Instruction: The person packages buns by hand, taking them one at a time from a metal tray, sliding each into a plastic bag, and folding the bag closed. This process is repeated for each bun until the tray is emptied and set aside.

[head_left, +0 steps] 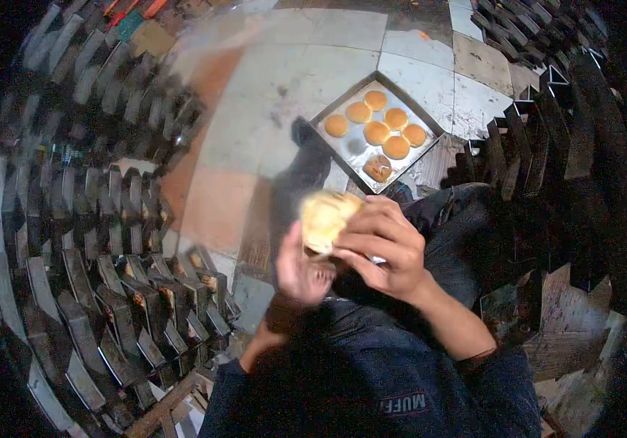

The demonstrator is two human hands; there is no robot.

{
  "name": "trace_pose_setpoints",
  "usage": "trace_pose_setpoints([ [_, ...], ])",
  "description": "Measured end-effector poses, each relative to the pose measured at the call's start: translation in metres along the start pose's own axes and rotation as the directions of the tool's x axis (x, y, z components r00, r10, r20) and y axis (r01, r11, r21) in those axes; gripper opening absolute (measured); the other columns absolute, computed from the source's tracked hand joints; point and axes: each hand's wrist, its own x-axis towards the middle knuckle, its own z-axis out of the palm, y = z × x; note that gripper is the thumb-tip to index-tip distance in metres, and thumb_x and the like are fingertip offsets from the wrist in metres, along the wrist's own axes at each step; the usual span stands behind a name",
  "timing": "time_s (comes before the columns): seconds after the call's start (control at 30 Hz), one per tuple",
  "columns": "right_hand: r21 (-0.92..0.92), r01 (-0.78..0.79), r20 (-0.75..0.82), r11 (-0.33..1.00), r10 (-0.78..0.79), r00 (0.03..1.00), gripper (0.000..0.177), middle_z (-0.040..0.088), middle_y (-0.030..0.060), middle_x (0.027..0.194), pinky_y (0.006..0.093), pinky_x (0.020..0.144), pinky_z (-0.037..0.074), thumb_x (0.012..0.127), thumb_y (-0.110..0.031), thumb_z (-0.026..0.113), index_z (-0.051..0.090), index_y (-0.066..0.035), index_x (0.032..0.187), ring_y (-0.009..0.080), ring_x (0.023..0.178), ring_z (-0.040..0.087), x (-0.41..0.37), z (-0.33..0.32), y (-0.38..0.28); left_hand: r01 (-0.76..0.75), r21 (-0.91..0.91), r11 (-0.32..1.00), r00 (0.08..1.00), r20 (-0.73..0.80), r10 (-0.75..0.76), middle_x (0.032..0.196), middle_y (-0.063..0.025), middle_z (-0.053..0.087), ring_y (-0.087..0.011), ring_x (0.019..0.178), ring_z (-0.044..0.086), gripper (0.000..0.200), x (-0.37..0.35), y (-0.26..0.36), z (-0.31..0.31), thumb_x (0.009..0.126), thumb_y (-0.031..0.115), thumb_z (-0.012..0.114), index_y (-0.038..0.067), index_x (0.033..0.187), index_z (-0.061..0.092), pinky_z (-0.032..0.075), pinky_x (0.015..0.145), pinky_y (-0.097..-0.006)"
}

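Your right hand (386, 244) had its fingers clamped on the pale yellow piece (328, 220), held up above your dark trousers (459, 212); your left hand (302, 270) was blurred against its other side, so whether those fingers gripped could not be told; the two-sided hold probably steadied it; the shallow tray (357, 146) lay on the tiled floor (291, 80) just beyond, likely for easy reach, its raised rim seeming to keep the buns (377, 133) inside; stacked metal forms (79, 281) bounded your left, and a darker stack (572, 139) your right; the widest room stretched left of the tray.
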Motion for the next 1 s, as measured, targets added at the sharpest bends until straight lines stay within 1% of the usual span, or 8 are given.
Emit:
trace_pose_setpoints([
  [0.1, 0.186, -0.212, -0.296, 0.96, 0.26, 0.919, 0.011, 0.064, 0.0085, 0.076, 0.0329, 0.08, 0.049, 0.073, -0.002, 0.074, 0.071, -0.002, 0.084, 0.0217, 0.074, 0.062, -0.005, 0.015, -0.004, -0.258, 0.61, 0.749, 0.929, -0.055, 0.366, 0.128, -0.0171, 0.049, -0.0234, 0.109, 0.055, 0.054, 0.009, -0.03, -0.033, 0.097, 0.038, 0.042, 0.002, 0.138, 0.036, 0.047, 0.091, -0.0361],
  [0.2, 0.433, -0.472, -0.233, 0.768, 0.602, 0.764, 0.011, 0.064, 0.0098, 0.08, 0.0293, 0.076, 0.049, 0.074, 0.0, 0.074, 0.072, -0.002, 0.085, 0.02, 0.077, 0.062, -0.012, 0.026, -0.003, -0.572, 0.481, 0.664, 0.765, 0.02, 0.644, 0.114, -0.0166, 0.059, -0.0263, 0.096, 0.061, 0.041, 0.012, -0.012, -0.021, 0.096, 0.032, 0.047, 0.004, 0.126, 0.048, 0.051, 0.083, -0.0355],
  [0.27, 0.375, -0.478, -0.174, 0.794, 0.567, 0.805, 0.012, 0.064, 0.0103, 0.083, 0.0291, 0.074, 0.049, 0.073, -0.001, 0.074, 0.072, -0.001, 0.086, 0.0201, 0.077, 0.061, 0.0, 0.018, -0.01, -0.672, 0.737, -0.077, 0.528, 0.549, 0.648, 0.093, -0.0149, 0.067, -0.0264, 0.079, 0.065, 0.027, 0.009, 0.017, -0.048, 0.094, 0.024, 0.052, 0.002, 0.109, 0.057, 0.053, 0.072, -0.0367],
  [0.37, -0.04, -0.236, -0.107, 0.971, 0.231, 0.967, 0.017, 0.062, 0.011, 0.087, 0.0291, 0.07, 0.049, 0.071, -0.004, 0.076, 0.073, -0.003, 0.089, 0.0224, 0.078, 0.061, 0.03, -0.001, -0.018, -0.542, 0.72, -0.434, 0.145, 0.589, 0.795, 0.078, -0.0138, 0.066, -0.0228, 0.067, 0.064, 0.018, 0.0, 0.045, -0.024, 0.09, 0.019, 0.057, 0.004, 0.087, 0.066, 0.052, 0.061, -0.0333],
  [0.47, -0.132, -0.188, -0.169, 0.973, 0.165, 0.972, 0.017, 0.062, 0.0131, 0.087, 0.032, 0.069, 0.05, 0.073, -0.002, 0.073, 0.068, -0.002, 0.089, 0.0238, 0.076, 0.062, 0.003, 0.037, 0.03, -0.491, 0.678, -0.547, 0.108, 0.671, 0.734, 0.076, -0.0117, 0.064, -0.0214, 0.062, 0.061, 0.017, 0.016, 0.054, -0.071, 0.087, 0.02, 0.062, 0.005, 0.081, 0.068, 0.05, 0.055, -0.0305],
  [0.67, 0.16, -0.33, -0.02, 0.93, 0.338, 0.941, 0.014, 0.06, 0.0119, 0.076, 0.0323, 0.064, 0.048, 0.072, -0.005, 0.074, 0.066, -0.003, 0.083, 0.0229, 0.074, 0.061, -0.02, 0.069, 0.067, -0.212, 0.907, -0.363, 0.463, 0.421, 0.78, 0.078, -0.0083, 0.063, -0.0215, 0.071, 0.06, 0.017, 0.008, 0.038, -0.13, 0.081, 0.024, 0.07, 0.009, 0.088, 0.071, 0.049, 0.066, -0.0369],
  [0.83, -0.046, -0.146, -0.06, 0.988, 0.143, 0.988, 0.016, 0.054, 0.0105, 0.072, 0.0319, 0.054, 0.041, 0.069, -0.006, 0.077, 0.067, -0.005, 0.081, 0.0206, 0.059, 0.049, 0.0, 0.094, 0.089, -0.348, 0.799, -0.491, 0.419, 0.601, 0.68, 0.081, -0.0105, 0.064, -0.0279, 0.077, 0.062, 0.018, 0.037, 0.037, -0.093, 0.083, 0.022, 0.067, 0.005, 0.089, 0.066, 0.048, 0.071, -0.0376],
  [1.0, -0.073, -0.442, -0.313, 0.894, 0.4, 0.861, 0.019, 0.052, 0.0124, 0.062, 0.0352, 0.051, 0.038, 0.086, -0.006, 0.062, 0.056, -0.001, 0.069, 0.0238, 0.053, 0.049, 0.023, 0.104, 0.11, -0.24, 0.932, 0.273, 0.558, -0.098, 0.824, 0.082, -0.0107, 0.067, -0.02, 0.075, 0.062, 0.014, 0.058, 0.04, -0.095, 0.087, 0.015, 0.064, 0.002, 0.082, 0.064, 0.05, 0.068, -0.0316],
])
